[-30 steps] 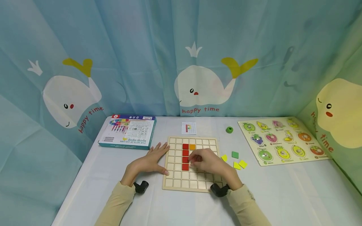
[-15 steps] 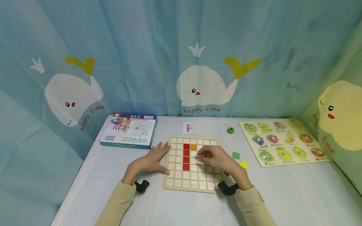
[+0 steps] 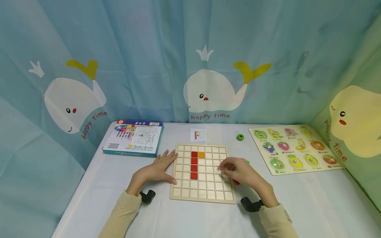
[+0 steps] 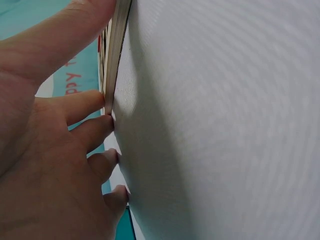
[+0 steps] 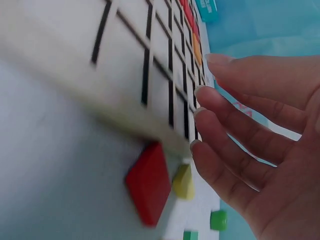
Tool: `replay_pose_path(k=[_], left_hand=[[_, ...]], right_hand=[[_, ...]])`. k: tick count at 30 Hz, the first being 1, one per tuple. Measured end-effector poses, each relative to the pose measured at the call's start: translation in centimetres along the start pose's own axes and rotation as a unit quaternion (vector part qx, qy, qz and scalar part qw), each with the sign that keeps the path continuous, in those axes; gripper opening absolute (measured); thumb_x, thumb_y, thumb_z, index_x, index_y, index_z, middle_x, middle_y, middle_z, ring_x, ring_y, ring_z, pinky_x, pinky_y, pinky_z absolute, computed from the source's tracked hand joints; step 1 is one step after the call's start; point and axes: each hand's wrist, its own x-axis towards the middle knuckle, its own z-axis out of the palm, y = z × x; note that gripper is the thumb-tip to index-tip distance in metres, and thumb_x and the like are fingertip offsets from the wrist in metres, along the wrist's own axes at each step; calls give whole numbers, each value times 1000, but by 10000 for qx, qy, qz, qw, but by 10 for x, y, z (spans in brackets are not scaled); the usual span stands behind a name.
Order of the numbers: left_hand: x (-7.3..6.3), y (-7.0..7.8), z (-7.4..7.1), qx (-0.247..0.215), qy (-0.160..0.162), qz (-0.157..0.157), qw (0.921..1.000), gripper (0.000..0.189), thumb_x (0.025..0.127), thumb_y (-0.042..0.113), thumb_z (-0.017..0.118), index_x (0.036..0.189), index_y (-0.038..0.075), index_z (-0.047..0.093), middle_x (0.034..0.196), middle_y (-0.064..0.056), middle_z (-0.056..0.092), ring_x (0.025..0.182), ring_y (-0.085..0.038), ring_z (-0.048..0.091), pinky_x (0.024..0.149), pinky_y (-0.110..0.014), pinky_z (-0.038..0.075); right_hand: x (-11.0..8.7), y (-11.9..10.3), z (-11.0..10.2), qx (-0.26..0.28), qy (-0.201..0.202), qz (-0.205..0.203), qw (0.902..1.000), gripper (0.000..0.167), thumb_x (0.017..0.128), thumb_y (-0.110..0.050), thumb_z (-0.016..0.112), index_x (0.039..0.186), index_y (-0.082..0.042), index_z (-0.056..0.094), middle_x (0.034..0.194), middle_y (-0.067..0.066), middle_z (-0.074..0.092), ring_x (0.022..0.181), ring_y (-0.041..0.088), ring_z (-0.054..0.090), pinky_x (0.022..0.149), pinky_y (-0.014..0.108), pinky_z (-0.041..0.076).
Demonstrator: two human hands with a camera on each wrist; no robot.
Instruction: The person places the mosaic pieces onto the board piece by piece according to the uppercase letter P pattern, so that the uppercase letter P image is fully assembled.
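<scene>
On the counter [image 3: 160, 218], midway between its left and right edges, the grid board [image 3: 202, 193] was touched along one side by the spread left hand [image 3: 157, 168]. Nothing was gripped by the right hand [image 3: 239, 169], held loosely bent over the other side. Four red tiles [image 3: 194, 168] and an orange tile [image 3: 201, 155] were in place; a loose red tile [image 5: 150, 185], yellow tile [image 5: 183, 183] and green tile [image 3: 247, 162] were seemingly left for placing. No long axis was shown by the squarish board; the red line was pointed towards the counter's far edge.

Left hand [image 3: 155, 168] splayed (thumb [image 3: 169, 178] well apart), right hand [image 3: 240, 172] with fingers [image 5: 215, 167] loosely curved
</scene>
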Motion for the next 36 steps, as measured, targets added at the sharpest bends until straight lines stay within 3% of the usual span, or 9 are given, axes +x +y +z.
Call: replay_pose_path(k=[15,26,31,36], left_hand=[[0,0,1,64,-3,-18,10000,113,81,37,87,165,6,19,174,-13,7,160,-36,-5,129,-57,-4],[-3,4,-1,-51,-5,-39,10000,112,80,34,88,165,5,20,173,-14,7,160,-38,-5,129,-57,-4],[-3,5,-1,-91,32,-8,10000,113,80,33,88,164,4,19,173,-15,7,160,-38,-5,129,-57,-3],[-4,4,-2,-120,7,14,9999,113,81,34,88,164,4,18,173,-16,6,160,-39,-5,129,-58,-4]], right_hand=[[-34,20,-8,-631,531,243,9963,16,85,-2,79,100,-6,74,90,0,64,75,9,53,63,23,47],[-47,25,-13,-760,297,473,9955,17,84,-3,80,100,-6,73,89,-1,63,77,11,52,63,23,46],[-47,24,-14,-702,164,427,9965,21,83,-10,84,101,-10,73,86,-3,60,74,10,48,62,22,41],[-44,22,-13,-774,137,429,9960,21,82,-6,83,99,-12,72,86,-4,60,74,10,46,61,23,39]])
